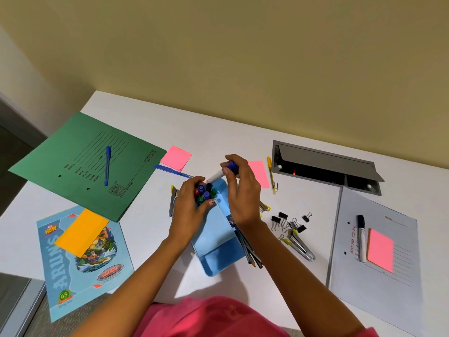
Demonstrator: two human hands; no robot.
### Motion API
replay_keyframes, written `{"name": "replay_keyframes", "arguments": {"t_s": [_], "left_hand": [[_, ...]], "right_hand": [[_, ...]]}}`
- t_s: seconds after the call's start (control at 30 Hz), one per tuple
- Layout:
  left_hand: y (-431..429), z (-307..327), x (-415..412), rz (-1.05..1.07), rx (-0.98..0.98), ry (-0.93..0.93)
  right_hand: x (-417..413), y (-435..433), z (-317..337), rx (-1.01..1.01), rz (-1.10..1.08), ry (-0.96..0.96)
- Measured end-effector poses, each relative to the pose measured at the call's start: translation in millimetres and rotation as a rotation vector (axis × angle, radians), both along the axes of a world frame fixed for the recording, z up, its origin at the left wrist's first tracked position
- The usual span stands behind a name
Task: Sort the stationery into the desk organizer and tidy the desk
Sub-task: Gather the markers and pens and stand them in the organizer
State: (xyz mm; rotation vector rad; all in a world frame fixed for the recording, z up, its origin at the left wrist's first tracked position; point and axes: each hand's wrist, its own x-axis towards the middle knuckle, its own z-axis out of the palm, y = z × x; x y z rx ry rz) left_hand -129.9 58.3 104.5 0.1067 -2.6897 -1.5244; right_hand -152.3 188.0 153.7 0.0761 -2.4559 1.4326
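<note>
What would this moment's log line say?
right hand: holds blue-capped white marker | left hand: grips upright markers in light-blue plastic organizer

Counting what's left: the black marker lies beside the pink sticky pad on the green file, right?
Not quite: in the head view the black marker lies beside the pink sticky pad on the grey file, not the green file.

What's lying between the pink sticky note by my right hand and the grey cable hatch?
A yellow pen lies there, a paper clip by its near end, as the head view shows.
</note>
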Motion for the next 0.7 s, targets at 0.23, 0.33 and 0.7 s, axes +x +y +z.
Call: {"name": "replay_keyframes", "arguments": {"t_s": [0.23,0.33,0.7], "left_hand": [[-9,-3,5,0.025,-0.001,0.002],[-11,1,7,0.045,0.015,0.020],[-20,0,6,0.069,0.016,0.053]], "right_hand": [[-12,-5,-11,0.128,0.214,-0.146],[-15,-8,-8,0.151,0.287,-0.169],[-25,-10,-44,0.417,0.339,-0.105]]}}
